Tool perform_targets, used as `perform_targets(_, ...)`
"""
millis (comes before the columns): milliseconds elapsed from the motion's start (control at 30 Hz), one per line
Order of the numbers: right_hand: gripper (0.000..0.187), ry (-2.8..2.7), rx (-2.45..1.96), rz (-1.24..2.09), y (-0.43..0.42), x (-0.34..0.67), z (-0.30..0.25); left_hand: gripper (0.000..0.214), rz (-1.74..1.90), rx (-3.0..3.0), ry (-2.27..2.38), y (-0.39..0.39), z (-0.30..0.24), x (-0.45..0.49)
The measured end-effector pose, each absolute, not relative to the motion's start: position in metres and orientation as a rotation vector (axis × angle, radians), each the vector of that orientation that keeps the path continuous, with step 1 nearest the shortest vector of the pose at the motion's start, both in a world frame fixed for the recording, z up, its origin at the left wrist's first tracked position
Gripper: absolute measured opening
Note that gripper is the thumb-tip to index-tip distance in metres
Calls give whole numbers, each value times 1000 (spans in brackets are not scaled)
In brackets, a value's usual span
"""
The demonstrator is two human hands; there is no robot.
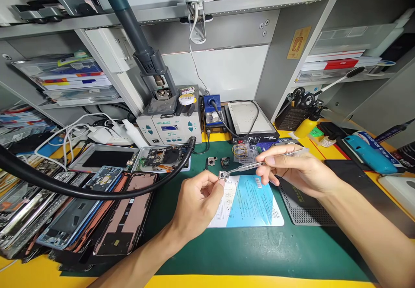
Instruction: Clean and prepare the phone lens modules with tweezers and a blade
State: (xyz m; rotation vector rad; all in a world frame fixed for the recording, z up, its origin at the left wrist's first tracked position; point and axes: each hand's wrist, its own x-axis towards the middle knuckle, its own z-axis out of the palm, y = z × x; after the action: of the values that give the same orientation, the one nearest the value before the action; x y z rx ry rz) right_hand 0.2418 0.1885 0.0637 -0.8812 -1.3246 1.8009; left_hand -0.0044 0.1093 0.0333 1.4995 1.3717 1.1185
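Observation:
My left hand [197, 201] is closed in a pinch on a small square camera module [223, 175], held just above the green mat [194, 253]. My right hand [292, 171] grips metal tweezers [256, 164], whose tips touch the module from the right. Under the hands lies a blue and white card [249, 204]. Two more small modules [212, 161] sit on the mat just behind, next to a small parts sheet [244, 152].
Several opened phones and back frames [106, 210] are stacked at the left. A thick black hose [81, 188] arcs over them. A hot-air station [170, 126] and a heating plate [248, 119] stand at the back. A grey mesh pad [301, 212] and blue tool [369, 152] lie at the right.

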Motion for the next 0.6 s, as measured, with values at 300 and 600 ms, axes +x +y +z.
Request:
perform_targets(300,17,-1337,-875,1795,186,242,65,29,1115,1500,1378,109,34,-4)
perform_targets(600,18,-1344,-871,1818,186,242,65,29,1104,1501,1378,108,33,-5)
